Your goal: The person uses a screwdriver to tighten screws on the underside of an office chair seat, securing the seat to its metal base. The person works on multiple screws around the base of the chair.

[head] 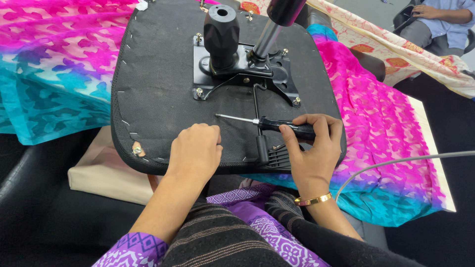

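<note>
My right hand (312, 148) is gripping a screwdriver (269, 123) by its black handle, thumb pressing from below and the other fingers (316, 121) curling over the top, closed snugly around it. The thin metal shaft is pointing away to my left, lying nearly flat just above the black fabric underside of an upturned office chair seat (158, 94), its tip hovering over the cloth below the metal mounting plate (242, 74). My left hand (195, 148) is resting knuckles-up on the seat's near edge, the fingers folded loosely under into a soft fist; I cannot tell whether anything is tucked inside it. Just beside my right thumb a black plastic lever (264, 151) is sticking out from the seat, joined to a thin rod running up toward the plate. On the plate a stubby black cylinder (221, 34) is standing upright, and next to it a shiny gas-lift column (269, 32) is leaning up and away. Small screws are showing at the plate's corners. A gold bangle (312, 200) is circling my right wrist. The seat is lying on pink and turquoise patterned cloth (381, 133), with a beige cushion (106, 173) under its left corner. A grey cable (396, 162) is trailing off to the right, and at the far upper right another person (440, 20) is sitting.
</note>
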